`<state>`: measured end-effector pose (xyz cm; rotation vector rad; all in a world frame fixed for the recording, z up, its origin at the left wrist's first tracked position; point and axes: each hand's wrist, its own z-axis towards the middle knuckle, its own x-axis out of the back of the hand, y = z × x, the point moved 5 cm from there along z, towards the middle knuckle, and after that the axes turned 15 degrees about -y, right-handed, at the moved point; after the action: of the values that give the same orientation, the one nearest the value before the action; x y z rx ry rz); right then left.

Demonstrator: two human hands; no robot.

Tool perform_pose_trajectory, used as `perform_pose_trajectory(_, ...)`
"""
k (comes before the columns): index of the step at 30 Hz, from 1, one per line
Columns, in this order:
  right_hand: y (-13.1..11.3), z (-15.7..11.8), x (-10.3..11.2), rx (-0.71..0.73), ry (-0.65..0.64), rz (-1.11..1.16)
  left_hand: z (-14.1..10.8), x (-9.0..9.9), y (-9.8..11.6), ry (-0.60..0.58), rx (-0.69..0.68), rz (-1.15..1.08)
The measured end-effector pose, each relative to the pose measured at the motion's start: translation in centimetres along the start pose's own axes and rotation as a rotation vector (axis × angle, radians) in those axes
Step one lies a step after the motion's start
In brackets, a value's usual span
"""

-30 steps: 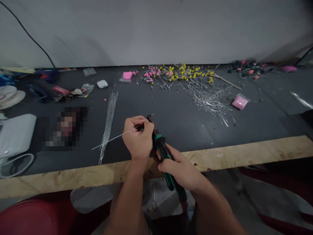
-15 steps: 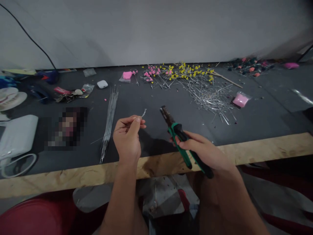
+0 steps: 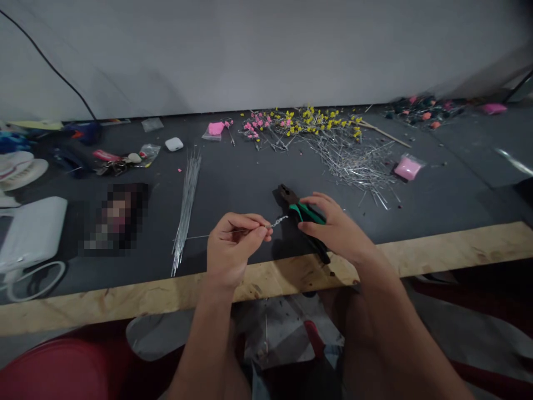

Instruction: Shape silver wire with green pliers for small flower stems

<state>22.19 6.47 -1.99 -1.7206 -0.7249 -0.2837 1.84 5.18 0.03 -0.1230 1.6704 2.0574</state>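
My left hand [image 3: 235, 244] pinches a thin metal wire between thumb and fingertips. The wire's twisted end [image 3: 280, 221] sticks out to the right, and its straight tail [image 3: 195, 238] runs left over a bundle of straight wires [image 3: 187, 205]. Green-and-black pliers [image 3: 307, 214] lie on the dark tabletop near its wooden front edge, jaws pointing away from me. Just over their handles, my right hand [image 3: 339, 228] is open, thumb and fingers apart, partly covering them.
Behind my right hand lies a pile of cut wires [image 3: 358, 166], beside yellow-tipped stems [image 3: 314, 119] and pink-tipped ones [image 3: 256, 125]. A pink packet [image 3: 408, 166] sits to the right. On the left are a white earbud case [image 3: 174, 144], keys [image 3: 112, 164] and a white power brick [image 3: 37, 228].
The pliers have gone from my right hand's grip down onto the tabletop, and its fingers have opened. My left hand has moved right and slightly nearer with the twisted wire.
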Motion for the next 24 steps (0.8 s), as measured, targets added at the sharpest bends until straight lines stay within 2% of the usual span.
perform_pose_trajectory(2,-1.3,-0.7,-0.2,0.098,-0.025,0.152,-0.1,-0.1,-0.1,-0.038,0.003,0.018)
perform_pose_trajectory(5,-3.6,-1.7,-2.2,0.172,-0.327,0.575,-0.2,-0.3,-0.2,-0.082,0.019,0.089)
perform_pose_trajectory(8,-4.8,-2.2,-3.4,0.158,-0.312,0.771,-0.3,-0.5,0.0,-0.098,0.033,0.211)
perform_pose_trajectory(11,-4.7,-2.0,-4.0,0.135,-0.218,0.814,-0.4,-0.6,0.3,-0.108,0.033,0.369)
perform_pose_trajectory(13,-4.3,-1.8,-4.4,0.104,-0.216,0.802,-0.5,-0.6,0.5,-0.129,0.026,0.489)
perform_pose_trajectory(16,-3.6,-1.6,-4.7,0.037,-0.274,0.735,-0.6,-0.4,0.7,-0.123,0.017,0.617)
perform_pose_trajectory(18,-3.4,-1.5,-4.7,0.026,-0.308,0.704,-0.6,-0.2,0.7,-0.122,0.027,0.628)
perform_pose_trajectory(24,-3.4,-1.7,-5.4,0.009,-0.482,0.755,-0.8,-0.1,0.5,-0.257,0.088,0.611)
